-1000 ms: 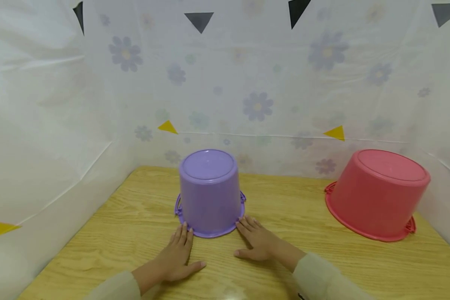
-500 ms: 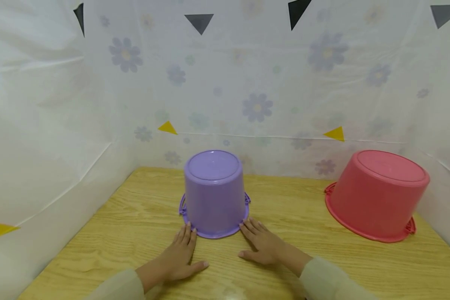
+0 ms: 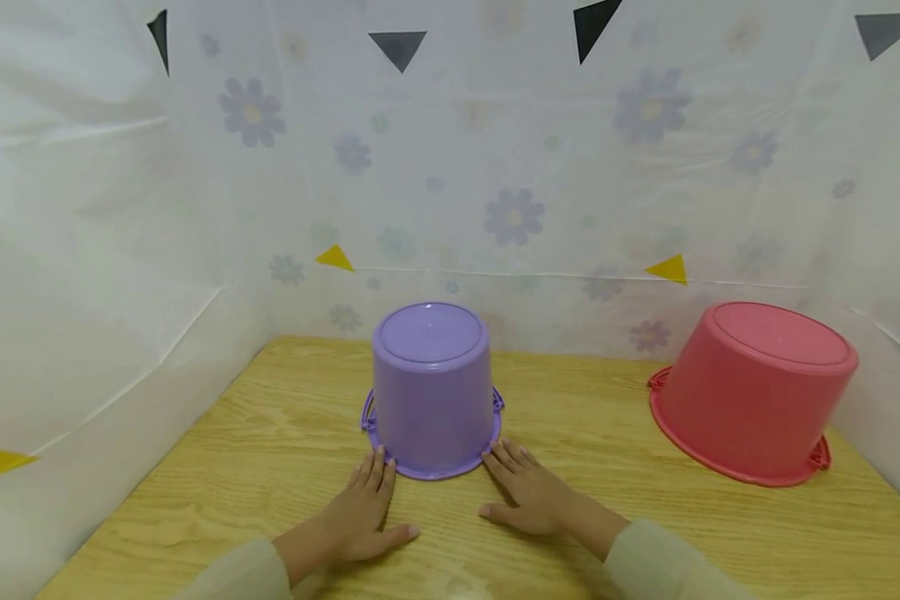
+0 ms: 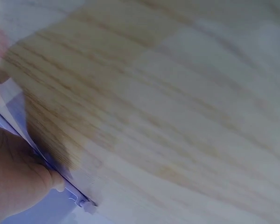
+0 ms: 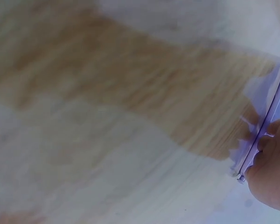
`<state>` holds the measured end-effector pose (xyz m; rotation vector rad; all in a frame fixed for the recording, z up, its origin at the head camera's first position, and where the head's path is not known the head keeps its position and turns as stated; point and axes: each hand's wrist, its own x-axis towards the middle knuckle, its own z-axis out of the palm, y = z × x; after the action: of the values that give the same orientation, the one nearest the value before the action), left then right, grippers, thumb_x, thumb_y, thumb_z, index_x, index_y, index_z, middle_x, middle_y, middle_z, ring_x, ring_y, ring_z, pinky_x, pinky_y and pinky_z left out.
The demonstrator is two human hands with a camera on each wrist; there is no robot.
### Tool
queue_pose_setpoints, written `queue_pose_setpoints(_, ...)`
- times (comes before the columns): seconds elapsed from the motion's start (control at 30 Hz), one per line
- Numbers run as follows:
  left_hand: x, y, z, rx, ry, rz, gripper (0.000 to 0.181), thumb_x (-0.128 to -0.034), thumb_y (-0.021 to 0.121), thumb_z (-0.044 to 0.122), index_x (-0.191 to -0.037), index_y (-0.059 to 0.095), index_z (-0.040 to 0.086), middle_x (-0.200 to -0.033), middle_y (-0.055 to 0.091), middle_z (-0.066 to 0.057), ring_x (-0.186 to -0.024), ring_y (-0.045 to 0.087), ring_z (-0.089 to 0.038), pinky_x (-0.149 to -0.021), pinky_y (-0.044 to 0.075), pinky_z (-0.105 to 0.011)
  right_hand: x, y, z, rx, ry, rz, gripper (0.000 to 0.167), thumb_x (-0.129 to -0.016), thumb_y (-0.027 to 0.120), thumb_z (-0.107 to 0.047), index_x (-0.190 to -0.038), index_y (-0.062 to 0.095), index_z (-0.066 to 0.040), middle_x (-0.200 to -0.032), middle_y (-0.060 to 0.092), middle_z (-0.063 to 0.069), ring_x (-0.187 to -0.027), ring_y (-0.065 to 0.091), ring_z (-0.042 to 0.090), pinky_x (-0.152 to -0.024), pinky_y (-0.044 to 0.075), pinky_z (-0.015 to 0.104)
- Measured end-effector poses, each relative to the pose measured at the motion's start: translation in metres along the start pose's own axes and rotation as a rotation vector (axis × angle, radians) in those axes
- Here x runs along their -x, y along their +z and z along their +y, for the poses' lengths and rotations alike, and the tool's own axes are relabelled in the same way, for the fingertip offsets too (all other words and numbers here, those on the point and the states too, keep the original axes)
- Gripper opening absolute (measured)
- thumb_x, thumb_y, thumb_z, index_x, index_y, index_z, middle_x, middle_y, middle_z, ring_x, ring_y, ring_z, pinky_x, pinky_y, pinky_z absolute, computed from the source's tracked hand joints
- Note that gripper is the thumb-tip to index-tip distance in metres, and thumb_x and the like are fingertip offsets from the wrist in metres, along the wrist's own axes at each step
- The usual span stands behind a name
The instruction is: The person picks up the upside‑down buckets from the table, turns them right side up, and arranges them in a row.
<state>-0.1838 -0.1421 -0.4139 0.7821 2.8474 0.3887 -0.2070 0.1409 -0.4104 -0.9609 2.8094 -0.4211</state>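
A purple bucket (image 3: 431,400) stands upside down on the wooden table, its handle hanging round the rim at the back and sides. My left hand (image 3: 356,512) touches the front left of the rim with straight fingertips, thumb spread out to the right. At the front right of the rim, the straight fingertips of my right hand (image 3: 532,496) press against it, thumb pointing left. Both wrist views show the purple rim at the fingers, with the left hand (image 4: 18,182) and right hand (image 5: 273,163) at the frame edges. What lies under the bucket is hidden.
A red bucket (image 3: 757,400), also upside down, sits at the right of the wooden table (image 3: 270,433). White sheeting with flowers (image 3: 435,167) closes off the back and sides. Dark and yellow triangles are stuck to it.
The purple bucket has slid a little to the right across the table, both hands moving along with it at its rim. The red bucket keeps its place.
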Motion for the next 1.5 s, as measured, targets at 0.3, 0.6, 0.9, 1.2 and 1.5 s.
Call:
queue_pose_setpoints(0.3, -0.001, 0.002, 0.001, -0.002, 0.008, 0.003, 0.097, -0.0875, 0.042, 0.063, -0.142, 0.018, -0.013, -0.148, 0.005, -0.037, -0.139, 0.006, -0.049, -0.113, 0.017, -0.056, 0.001, -0.001, 0.003, 0.0, -0.01, 0.024, 0.077, -0.091, 0.048, -0.05, -0.142, 0.03, 0.004, -0.15, 0.023, 0.025, -0.139, 0.018, 0.042, -0.114, 0.018, 0.053)
queue_pose_setpoints(0.6, -0.003, 0.001, 0.004, -0.019, 0.041, -0.002, 0.095, -0.088, 0.041, 0.063, -0.142, 0.02, -0.013, -0.149, 0.007, -0.035, -0.139, 0.008, -0.049, -0.112, 0.019, -0.056, 0.012, -0.003, 0.007, 0.019, -0.045, 0.043, 0.075, -0.091, 0.048, -0.05, -0.141, 0.033, 0.004, -0.149, 0.025, 0.026, -0.138, 0.02, 0.043, -0.112, 0.019, 0.055)
queue_pose_setpoints(0.9, -0.004, 0.0, 0.006, -0.019, 0.049, -0.033, 0.095, -0.0879, 0.04, 0.064, -0.143, 0.018, -0.01, -0.15, 0.007, -0.032, -0.14, 0.006, -0.045, -0.114, 0.017, -0.055, 0.022, -0.002, 0.009, 0.026, -0.046, 0.056, 0.072, -0.092, 0.047, -0.049, -0.141, 0.035, 0.002, -0.148, 0.027, 0.024, -0.137, 0.022, 0.045, -0.111, 0.021, 0.057)
queue_pose_setpoints(1.2, -0.006, 0.003, 0.007, -0.036, 0.09, -0.003, 0.095, -0.0874, 0.042, 0.063, -0.142, 0.021, -0.011, -0.149, 0.008, -0.034, -0.14, 0.009, -0.046, -0.114, 0.018, -0.054, 0.032, -0.003, 0.006, 0.042, -0.049, 0.087, 0.071, -0.092, 0.048, -0.048, -0.139, 0.036, 0.004, -0.146, 0.03, 0.027, -0.136, 0.025, 0.045, -0.11, 0.023, 0.056)
queue_pose_setpoints(1.5, -0.005, 0.004, 0.01, -0.069, 0.135, 0.016, 0.094, -0.0876, 0.043, 0.063, -0.141, 0.022, -0.012, -0.149, 0.011, -0.034, -0.139, 0.012, -0.046, -0.113, 0.02, -0.053, 0.042, -0.003, 0.007, 0.01, -0.044, 0.081, 0.071, -0.093, 0.047, -0.048, -0.139, 0.037, 0.003, -0.145, 0.031, 0.027, -0.135, 0.025, 0.045, -0.108, 0.024, 0.058)
